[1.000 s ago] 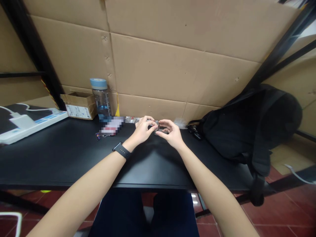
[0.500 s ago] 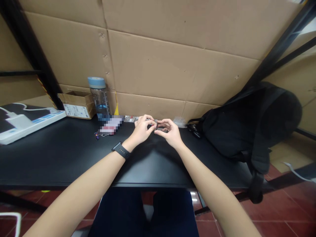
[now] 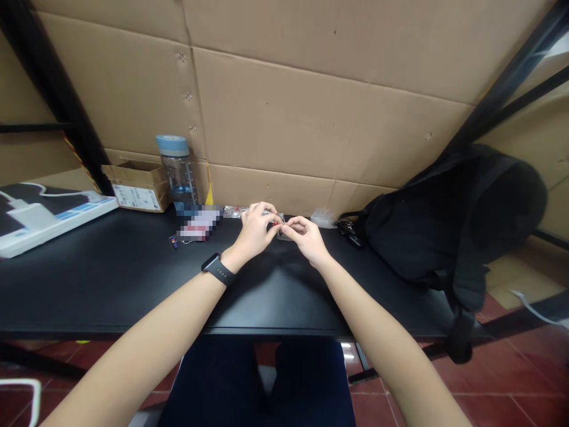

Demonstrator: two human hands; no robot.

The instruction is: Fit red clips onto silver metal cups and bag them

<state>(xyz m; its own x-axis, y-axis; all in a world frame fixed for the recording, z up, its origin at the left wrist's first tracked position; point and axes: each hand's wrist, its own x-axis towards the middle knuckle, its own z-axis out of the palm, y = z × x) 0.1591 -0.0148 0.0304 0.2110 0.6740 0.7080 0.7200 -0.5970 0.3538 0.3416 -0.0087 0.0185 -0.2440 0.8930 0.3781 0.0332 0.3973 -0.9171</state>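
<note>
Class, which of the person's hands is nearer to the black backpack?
Right. The right hand is left of the black backpack, across a gap; the left hand is farther left.

Fairly bright, even light puts a soft sheen on the black worktop (image 3: 284, 302), with blurry shadows below the hands. Wide-angle distortion bends the edges; the backpack (image 3: 427, 231) looks smeared, and small details between the fingertips are unclear.

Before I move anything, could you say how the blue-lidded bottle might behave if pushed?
The bottle looks tall and narrow, so it may tip if pushed high. Its smooth, round sides could roll once it is down.
</note>
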